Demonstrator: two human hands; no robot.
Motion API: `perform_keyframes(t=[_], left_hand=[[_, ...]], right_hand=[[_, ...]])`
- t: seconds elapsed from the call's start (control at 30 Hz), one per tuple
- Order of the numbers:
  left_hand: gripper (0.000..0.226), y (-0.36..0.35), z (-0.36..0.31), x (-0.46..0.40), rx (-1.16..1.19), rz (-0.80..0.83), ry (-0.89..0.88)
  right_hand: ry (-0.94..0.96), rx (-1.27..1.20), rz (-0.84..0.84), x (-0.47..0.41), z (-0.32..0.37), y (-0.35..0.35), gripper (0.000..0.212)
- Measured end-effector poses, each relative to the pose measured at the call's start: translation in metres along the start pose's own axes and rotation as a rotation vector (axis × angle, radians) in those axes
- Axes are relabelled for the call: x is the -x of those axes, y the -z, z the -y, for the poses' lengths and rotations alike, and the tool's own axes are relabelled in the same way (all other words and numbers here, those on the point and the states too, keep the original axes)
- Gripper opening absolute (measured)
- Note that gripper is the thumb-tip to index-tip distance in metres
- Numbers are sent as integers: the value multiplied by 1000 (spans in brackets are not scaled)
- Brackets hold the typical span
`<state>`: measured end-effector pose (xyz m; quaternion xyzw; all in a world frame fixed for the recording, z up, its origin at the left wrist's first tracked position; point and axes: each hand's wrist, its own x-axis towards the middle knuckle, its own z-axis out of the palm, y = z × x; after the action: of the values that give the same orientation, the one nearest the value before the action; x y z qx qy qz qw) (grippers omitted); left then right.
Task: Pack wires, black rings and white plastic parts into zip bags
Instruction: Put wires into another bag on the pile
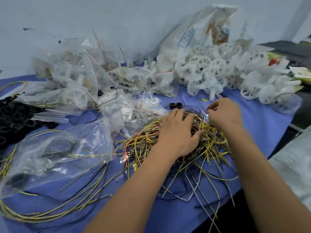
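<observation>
Both hands down in the tangle of wires (170,148) near the front middle of the blue table cover (151,216). Left hand (176,133) flat-ish on top of the pile, fingers (180,115) spread apart and pressing into the yellow strands, thumb poking out to the right among them; nothing clamped as far as can be told. Right hand (225,113) curled at the far right edge of the same pile, fingertips (211,108) bunched together around something pale and clear-looking, too blurred to say what exactly, maybe the edge of a bag. Wires running under and between both hands, loose ends fanning out toward the table's front edge.

Three loose black rings (175,105) just beyond the left fingertips, not touching them. Big heap of black rings (15,118) way over at the left edge. White plastic parts (212,71), wheel-shaped with spokes, heaped at the back right against the wall, well clear of both hands, with a big printed sack (202,31) behind them. Filled zip bags (80,76) stacked at the back left and middle. One large zip bag (55,153) lying at the front left with wires and bits inside, and a loop of long yellow wires (50,211) trailing under it.
</observation>
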<state>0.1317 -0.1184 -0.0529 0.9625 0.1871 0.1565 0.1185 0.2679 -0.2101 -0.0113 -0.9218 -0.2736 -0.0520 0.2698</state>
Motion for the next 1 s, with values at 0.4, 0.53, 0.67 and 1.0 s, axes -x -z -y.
perform_keyframes(t=[0.4, 0.53, 0.67, 1.0], left_hand=[[75, -11, 21, 6, -17, 70, 91], [76, -8, 23, 5, -22, 86, 94], [77, -7, 24, 5, -24, 95, 99], [77, -9, 25, 5, -32, 82, 113]], right_hand=[[28, 2, 169, 3, -23, 12, 20], [54, 81, 311, 10, -18, 22, 24], [62, 155, 386, 15, -11, 16, 24], [7, -211, 66, 16, -26, 28, 15]])
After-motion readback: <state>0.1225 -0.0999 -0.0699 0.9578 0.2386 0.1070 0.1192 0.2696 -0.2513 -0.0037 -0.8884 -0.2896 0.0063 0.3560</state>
